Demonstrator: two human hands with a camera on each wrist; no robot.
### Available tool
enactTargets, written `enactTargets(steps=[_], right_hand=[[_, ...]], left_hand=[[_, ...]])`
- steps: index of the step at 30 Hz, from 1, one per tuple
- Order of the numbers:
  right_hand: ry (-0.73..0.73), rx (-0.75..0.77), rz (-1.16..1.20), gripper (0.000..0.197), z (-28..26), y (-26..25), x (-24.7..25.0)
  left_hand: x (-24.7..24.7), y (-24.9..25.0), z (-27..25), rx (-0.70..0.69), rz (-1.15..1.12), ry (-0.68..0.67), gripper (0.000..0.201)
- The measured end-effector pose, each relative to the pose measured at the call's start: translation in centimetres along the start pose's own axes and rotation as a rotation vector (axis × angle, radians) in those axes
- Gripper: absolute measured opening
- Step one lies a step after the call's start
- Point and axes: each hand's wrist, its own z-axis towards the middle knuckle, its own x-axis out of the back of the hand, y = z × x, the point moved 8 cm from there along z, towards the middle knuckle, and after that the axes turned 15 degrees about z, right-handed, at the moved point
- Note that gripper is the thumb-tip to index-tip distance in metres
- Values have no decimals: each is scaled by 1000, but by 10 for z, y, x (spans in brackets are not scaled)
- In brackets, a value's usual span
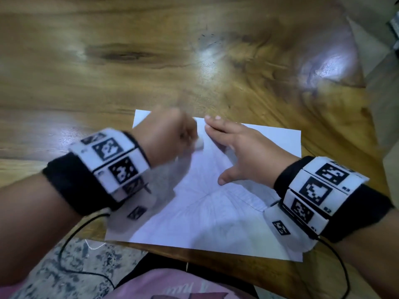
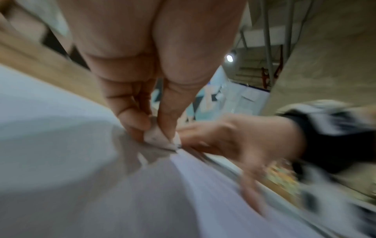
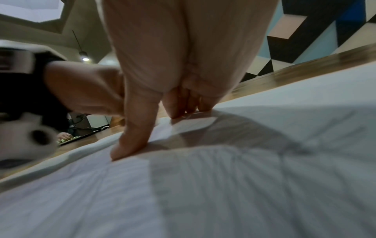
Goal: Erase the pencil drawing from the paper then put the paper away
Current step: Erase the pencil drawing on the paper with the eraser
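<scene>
Head view shows the paper (image 1: 216, 216) flat on the desk (image 1: 108, 67), faint pencil lines under both hands. Left hand (image 1: 168, 137) pinches an eraser (image 1: 199, 145) on the sheet; right hand (image 1: 248, 156), fingers spread, pins it alongside. Erasing seems underway; next, the lines nearer the wrists need rubbing.

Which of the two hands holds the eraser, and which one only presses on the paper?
The left hand pinches the white eraser against the paper. The right hand holds nothing: its straight fingers press flat on the sheet.
</scene>
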Motion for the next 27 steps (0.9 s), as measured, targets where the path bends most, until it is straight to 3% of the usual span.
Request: enactTargets(steps=[2,4,7,9,14,15,18,20,24,27], right_hand=[[2,1,-6,110,0,-1,1],[-2,7,-12,110,0,-1,1],[-11,9,-8,109,0,-1,0],[-15,5,-7,109,0,-1,-1],[11,-4,-14,109,-1,-1,0],[15,-5,-18,109,-1,-2,0],[14,0,-51,110,-2,-5,-2],[5,-4,-81,111,-2,-6,-3],[3,-15,-119,112,-3,-9,-3],[-3,-26,-144,113,-2,-11,-3]], left_hand=[[12,-6,15,54,20,99,7],[10,-4,10,36,-2,109,7],[-10,9,-22,-74,-22,-29,30],[-17,11,-27,-95,-22,-94,26],[13,-10,15,43,36,107,7],[11,-11,13,46,31,96,8],[-7,-2,-19,-59,16,-53,35],[-17,-2,-32,-80,13,-155,28],[9,-14,-2,23,15,67,10],[6,-13,-4,17,-25,65,9]])
